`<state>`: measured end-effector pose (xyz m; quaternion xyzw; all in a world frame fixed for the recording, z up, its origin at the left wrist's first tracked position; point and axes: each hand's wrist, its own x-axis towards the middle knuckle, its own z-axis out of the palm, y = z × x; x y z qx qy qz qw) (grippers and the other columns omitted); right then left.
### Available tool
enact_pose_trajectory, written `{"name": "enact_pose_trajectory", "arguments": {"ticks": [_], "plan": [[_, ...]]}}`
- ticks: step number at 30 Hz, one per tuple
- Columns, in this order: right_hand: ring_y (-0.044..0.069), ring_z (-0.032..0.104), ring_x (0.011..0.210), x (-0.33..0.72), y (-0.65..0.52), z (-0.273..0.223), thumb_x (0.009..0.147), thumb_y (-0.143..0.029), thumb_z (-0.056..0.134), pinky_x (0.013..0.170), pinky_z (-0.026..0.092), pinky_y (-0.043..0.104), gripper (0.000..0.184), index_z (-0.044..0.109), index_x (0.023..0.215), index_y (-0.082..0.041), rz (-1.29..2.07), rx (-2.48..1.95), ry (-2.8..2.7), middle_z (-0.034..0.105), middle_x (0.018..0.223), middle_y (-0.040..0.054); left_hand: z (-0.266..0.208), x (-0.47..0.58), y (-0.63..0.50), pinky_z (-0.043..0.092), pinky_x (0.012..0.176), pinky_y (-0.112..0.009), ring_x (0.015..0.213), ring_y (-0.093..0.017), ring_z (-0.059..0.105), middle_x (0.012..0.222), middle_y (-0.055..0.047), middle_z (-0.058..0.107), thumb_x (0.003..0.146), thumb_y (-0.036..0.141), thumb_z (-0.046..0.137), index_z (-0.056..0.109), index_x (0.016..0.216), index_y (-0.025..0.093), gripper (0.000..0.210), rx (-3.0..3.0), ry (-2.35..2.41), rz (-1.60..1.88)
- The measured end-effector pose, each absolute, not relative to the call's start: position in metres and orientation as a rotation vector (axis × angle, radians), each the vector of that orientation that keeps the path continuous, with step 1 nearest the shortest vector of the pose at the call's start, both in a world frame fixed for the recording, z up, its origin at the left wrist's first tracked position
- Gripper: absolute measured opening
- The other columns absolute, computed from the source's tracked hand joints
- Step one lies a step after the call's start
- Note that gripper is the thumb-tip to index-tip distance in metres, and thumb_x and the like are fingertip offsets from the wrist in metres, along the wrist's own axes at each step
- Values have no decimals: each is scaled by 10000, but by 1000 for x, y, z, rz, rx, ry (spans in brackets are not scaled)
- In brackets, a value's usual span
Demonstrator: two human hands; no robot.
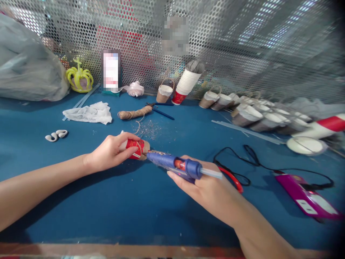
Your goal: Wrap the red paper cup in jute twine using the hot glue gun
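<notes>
My left hand is closed around a red paper cup lying on its side on the blue table. Twine is wrapped about the cup's right end. In my right hand is a blue hot glue gun, a clear glue stick poking out of its back. The nozzle meets or nearly meets the twine end of the cup; I cannot tell if they touch. Behind the cup lies a bundle of twine, with a loose strand trailing toward it. Dark-handled scissors rest beside the bundle.
Several twine-wrapped cups and glue sticks sit at right, near a purple power strip with a black cord. A cup stack, white lace, a phone and a plastic bag stand toward the mesh panel.
</notes>
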<state>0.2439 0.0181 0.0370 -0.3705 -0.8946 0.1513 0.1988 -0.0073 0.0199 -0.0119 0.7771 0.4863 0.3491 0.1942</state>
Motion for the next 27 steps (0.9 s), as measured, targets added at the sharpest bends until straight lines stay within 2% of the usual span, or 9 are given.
{"name": "enact_pose_trajectory", "arguments": {"ticks": [6, 12, 16, 27], "plan": [[123, 541, 501, 245, 19, 33, 856, -269, 477, 481, 472, 230, 186, 579, 710, -217, 457, -1064, -2461, 590, 581, -16, -13, -7, 20, 504, 625, -223, 703, -141, 656, 933, -59, 692, 860, 331, 493, 550, 1068, 151, 281, 2187, 1355, 998], [116, 527, 492, 243, 16, 39, 858, -226, 468, 481, 467, 223, 153, 583, 759, -220, 468, -1081, -2480, 613, 631, -8, -13, -7, 20, 497, 639, -212, 715, -136, 654, 905, -47, 693, 863, 318, 491, 552, 1065, 141, 275, 2180, 1365, 998], [132, 506, 468, 241, 18, 40, 842, -253, 482, 438, 448, 237, 164, 571, 709, -221, 440, -1098, -2455, 570, 561, -5, -14, -7, 20, 500, 644, -209, 715, -131, 653, 910, -45, 688, 863, 316, 492, 548, 1069, 145, 273, 2197, 1357, 1007], [133, 500, 424, 237, 20, 48, 818, -192, 453, 429, 457, 247, 205, 633, 723, -220, 304, -1043, -2508, 584, 536, 12, -13, -9, 18, 500, 624, -199, 744, -128, 659, 909, -53, 681, 869, 250, 481, 510, 1094, 143, 251, 2293, 1272, 968]]}}
